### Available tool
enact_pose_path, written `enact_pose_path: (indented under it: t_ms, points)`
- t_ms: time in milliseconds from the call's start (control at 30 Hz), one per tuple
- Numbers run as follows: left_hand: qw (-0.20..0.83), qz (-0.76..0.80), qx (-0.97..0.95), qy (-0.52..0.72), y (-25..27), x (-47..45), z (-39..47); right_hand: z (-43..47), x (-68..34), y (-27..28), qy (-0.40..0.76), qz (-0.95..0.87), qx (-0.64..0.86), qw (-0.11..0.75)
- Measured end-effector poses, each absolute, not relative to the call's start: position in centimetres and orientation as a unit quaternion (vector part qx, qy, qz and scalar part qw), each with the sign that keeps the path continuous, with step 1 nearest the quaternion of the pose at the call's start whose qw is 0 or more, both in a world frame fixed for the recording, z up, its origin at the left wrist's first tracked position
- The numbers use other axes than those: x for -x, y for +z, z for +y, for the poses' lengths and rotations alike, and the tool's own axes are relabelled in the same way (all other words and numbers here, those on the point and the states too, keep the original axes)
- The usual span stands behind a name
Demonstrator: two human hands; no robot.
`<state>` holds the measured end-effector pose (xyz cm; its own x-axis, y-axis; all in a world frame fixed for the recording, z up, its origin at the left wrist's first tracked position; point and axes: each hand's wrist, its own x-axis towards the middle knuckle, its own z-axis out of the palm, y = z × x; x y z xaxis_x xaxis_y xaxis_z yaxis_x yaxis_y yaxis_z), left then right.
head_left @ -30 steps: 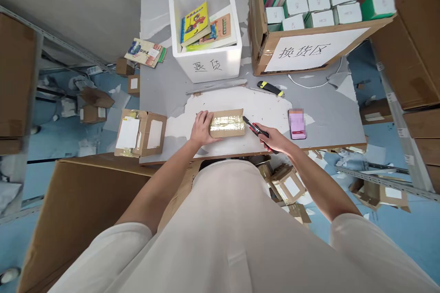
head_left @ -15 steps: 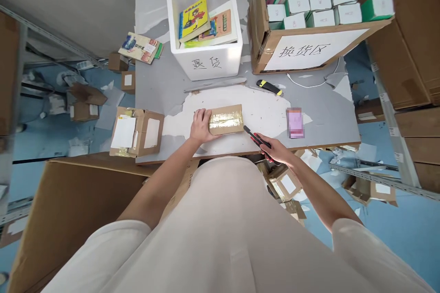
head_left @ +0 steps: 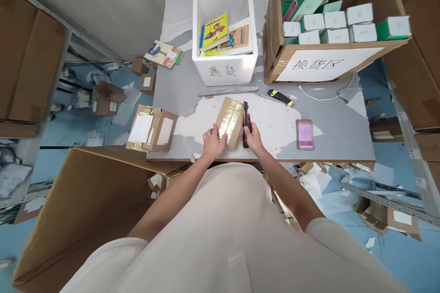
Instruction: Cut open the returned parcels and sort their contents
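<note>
A small cardboard box with shiny tape along its top is tilted on the pale patch of the worktable. My left hand grips its near left end, fingers closed around the edge. In my right hand is a black and red utility knife, held close along the box's right side with its tip pointing away from me. Whether the blade touches the box I cannot tell. Beyond them lies a second utility knife, yellow and black.
A white foam bin holding books and a large carton of green-white boxes stand at the back. A taped parcel sits left, a pink pixelated object right. A big open carton stands below the table's left edge.
The small box has turned from lying crosswise to pointing away from me. My right hand has swung the utility knife upright, alongside the box. The whole view has shifted slightly.
</note>
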<state>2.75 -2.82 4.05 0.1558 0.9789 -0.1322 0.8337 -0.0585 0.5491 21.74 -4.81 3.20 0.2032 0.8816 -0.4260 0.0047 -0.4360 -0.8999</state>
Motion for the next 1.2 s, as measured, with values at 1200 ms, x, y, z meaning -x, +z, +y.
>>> enact_pose_path:
  t_ms: [1200]
  points:
    - [0.177,0.461,-0.866,0.075,5.7,1.2,2.4,-7.7,-27.1,4.9,0.520,-0.320,0.714,0.343]
